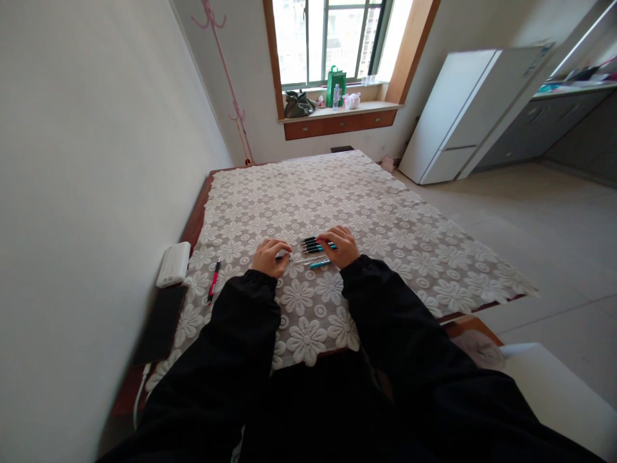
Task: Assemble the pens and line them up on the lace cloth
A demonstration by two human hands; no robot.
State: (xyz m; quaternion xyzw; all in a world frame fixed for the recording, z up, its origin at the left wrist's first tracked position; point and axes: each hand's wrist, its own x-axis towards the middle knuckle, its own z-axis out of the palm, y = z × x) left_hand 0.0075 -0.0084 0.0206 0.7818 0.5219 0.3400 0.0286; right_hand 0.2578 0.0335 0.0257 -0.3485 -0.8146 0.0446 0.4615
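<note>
My left hand (270, 258) rests on the lace tablecloth with curled fingers closed. A small, slim dark piece shows at its fingertips, too small to name. To the right, my right hand (341, 247) is closed in a pinch beside a row of several black and blue pens (311, 247), covering their right ends. What it pinches, if anything, is hidden. Between the hands lie thin clear sticks (308, 260) and a light-blue pen piece (319, 264). A red and black pen (214, 281) lies apart, left of my left hand.
The white floral tablecloth (308, 186) covers a dark wooden table against the left wall. A white power bank (173, 264) and a dark phone-like slab (161, 325) with a white cable (140, 395) lie at the left edge. A white seat (554, 379) stands at lower right.
</note>
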